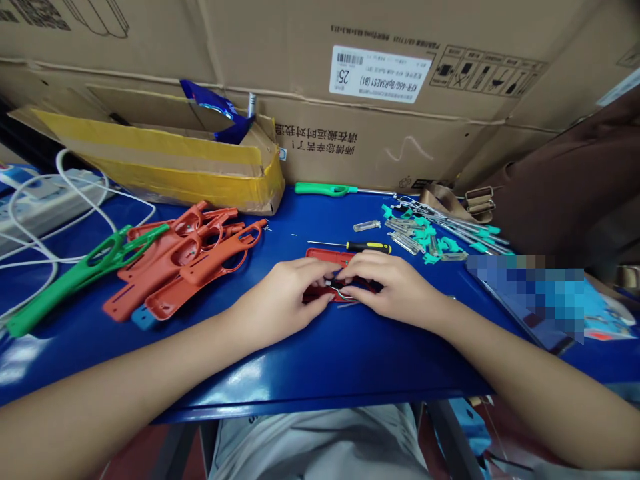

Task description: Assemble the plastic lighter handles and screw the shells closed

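Observation:
A red plastic lighter shell (327, 255) lies on the blue table (320, 360) in front of me. My left hand (287, 293) and my right hand (387, 285) rest over it, fingers curled and pinching small parts with thin wires (343, 292) at its middle. The hands hide most of the shell. Just behind them lies a small screwdriver (367, 247) with a yellow and black handle.
A pile of orange-red shells (190, 260) and green shells (83, 270) lies at the left. Metal tubes with teal parts (437, 233) lie at the right, a green lighter (330, 190) behind. Cardboard boxes (350, 100) wall the back; white cables (45, 220) at far left.

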A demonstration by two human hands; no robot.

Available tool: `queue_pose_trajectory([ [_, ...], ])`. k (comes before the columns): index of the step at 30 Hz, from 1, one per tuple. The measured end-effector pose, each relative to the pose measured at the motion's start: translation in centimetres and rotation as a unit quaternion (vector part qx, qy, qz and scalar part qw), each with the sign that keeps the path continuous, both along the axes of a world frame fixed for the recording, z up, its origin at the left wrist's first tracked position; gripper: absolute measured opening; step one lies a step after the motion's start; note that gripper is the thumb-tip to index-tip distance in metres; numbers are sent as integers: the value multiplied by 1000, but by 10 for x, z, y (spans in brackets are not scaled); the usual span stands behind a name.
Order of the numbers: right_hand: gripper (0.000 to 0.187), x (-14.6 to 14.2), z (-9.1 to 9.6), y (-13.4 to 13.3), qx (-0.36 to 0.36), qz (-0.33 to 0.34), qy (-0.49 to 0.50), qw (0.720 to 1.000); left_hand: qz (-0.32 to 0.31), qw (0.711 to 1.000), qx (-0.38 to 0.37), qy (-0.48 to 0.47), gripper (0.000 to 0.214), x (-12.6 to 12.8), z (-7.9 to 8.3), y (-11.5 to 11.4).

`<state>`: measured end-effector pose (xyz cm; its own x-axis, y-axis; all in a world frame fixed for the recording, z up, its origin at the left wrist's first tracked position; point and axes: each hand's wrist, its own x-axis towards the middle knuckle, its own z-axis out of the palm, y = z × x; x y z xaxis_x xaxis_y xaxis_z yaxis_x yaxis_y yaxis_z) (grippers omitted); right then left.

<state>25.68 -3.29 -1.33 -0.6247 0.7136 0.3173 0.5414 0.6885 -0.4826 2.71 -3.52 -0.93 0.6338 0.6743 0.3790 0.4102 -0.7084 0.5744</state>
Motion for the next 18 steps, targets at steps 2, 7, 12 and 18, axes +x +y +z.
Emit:
queue_pose_trajectory([
  [2, 16, 0, 0, -1, 5, 12, -12, 1000, -2, 1000, 7, -2, 28, 0, 0, 0],
  [7, 23, 7, 5, -1, 45, 36, -50, 997, -1, 1000, 9, 9, 26, 0, -1, 0],
  [12, 24, 16, 11, 1, 88, 47, -87, 991, -6, 1000, 7, 23, 26, -2, -2, 0],
  [18, 26, 18, 9, 1, 106, 64, -114, 986, -2, 1000, -5, 17, 31, -3, -3, 1],
])
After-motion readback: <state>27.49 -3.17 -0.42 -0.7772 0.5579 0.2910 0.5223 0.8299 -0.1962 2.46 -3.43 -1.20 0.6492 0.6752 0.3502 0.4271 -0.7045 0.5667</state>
